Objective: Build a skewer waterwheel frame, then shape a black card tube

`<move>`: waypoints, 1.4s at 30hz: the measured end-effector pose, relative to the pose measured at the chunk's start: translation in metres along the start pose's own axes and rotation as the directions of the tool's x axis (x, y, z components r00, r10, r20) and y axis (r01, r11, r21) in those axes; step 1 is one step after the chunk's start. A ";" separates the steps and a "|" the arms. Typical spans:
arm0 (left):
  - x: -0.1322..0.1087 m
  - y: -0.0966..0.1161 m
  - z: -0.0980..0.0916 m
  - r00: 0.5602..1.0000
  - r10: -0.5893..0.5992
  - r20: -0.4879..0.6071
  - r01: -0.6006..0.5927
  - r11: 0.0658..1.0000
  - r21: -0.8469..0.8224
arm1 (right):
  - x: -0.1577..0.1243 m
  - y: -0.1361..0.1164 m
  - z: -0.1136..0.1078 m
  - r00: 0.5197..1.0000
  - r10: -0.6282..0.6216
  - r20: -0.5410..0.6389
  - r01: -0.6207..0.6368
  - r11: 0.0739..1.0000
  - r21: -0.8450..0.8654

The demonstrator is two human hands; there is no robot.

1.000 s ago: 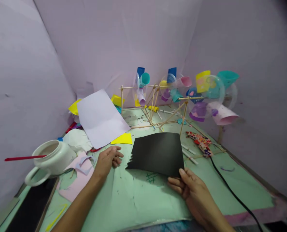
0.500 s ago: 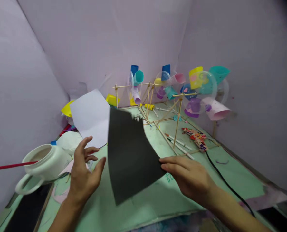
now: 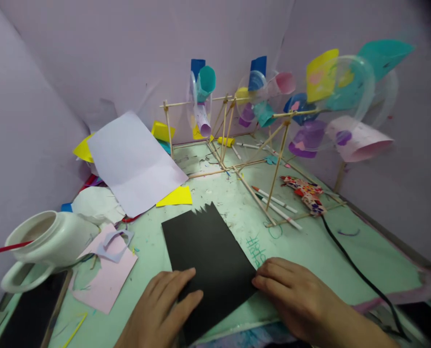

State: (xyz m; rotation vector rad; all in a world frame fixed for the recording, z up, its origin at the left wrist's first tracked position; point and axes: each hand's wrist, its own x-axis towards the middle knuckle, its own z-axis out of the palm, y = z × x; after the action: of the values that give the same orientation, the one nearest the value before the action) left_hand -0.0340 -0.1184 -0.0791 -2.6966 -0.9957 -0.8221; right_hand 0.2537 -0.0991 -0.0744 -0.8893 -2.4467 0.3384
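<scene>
A sheet of black paper (image 3: 204, 256) with a jagged cut along its far edge lies on the green tabletop near the front. My left hand (image 3: 164, 304) rests over its left side, the thumb and fingers apart on the surface. At the paper's right corner, my right hand (image 3: 298, 295) pinches the edge between thumb and fingers; the fingertips are partly hidden. Beyond the black paper, a large white sheet (image 3: 135, 162) leans over other scraps, with a piece of yellow paper (image 3: 177, 196) under its lower corner.
A white mug (image 3: 63, 239) holding a red stick stands at left beside pink paper scraps (image 3: 110, 285). Stick frames (image 3: 278, 166) carry paper-cone wheels (image 3: 356, 92) at the back and right. Markers (image 3: 278, 212) and a patterned glue gun (image 3: 304, 191) with a black cord lie right.
The black paper has come down from a raised, tilted position onto the table. My left hand has moved from the air onto it; my right hand keeps its hold on the right edge.
</scene>
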 end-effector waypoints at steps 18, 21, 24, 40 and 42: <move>-0.003 0.019 0.014 0.959 -0.284 -0.015 0.276 0.942 -0.192 | 0.009 0.019 0.008 0.996 0.080 -0.041 -0.065 0.953 0.295; 0.004 0.017 0.010 0.949 -0.314 0.027 0.313 0.928 -0.204 | 0.011 0.017 0.007 0.995 0.097 -0.028 -0.085 0.953 0.292; 0.010 0.017 0.010 0.914 -0.403 0.041 0.403 0.894 -0.197 | 0.013 0.015 0.008 0.990 0.137 -0.029 -0.122 0.941 0.315; 0.016 0.027 0.024 0.639 -0.768 -0.034 0.760 0.638 -0.128 | 0.017 0.008 0.026 0.935 0.187 -0.300 -0.129 0.971 0.203; 0.019 0.027 0.025 0.579 -0.815 -0.019 0.808 0.577 -0.118 | 0.018 0.007 0.025 0.938 0.170 -0.301 -0.124 0.978 0.166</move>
State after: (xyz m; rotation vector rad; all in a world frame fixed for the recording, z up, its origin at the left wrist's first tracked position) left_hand 0.0066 -0.1210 -0.0886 -2.1338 -2.3007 -1.0864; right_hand 0.2321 -0.0831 -0.0909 -0.9834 -2.0431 0.3900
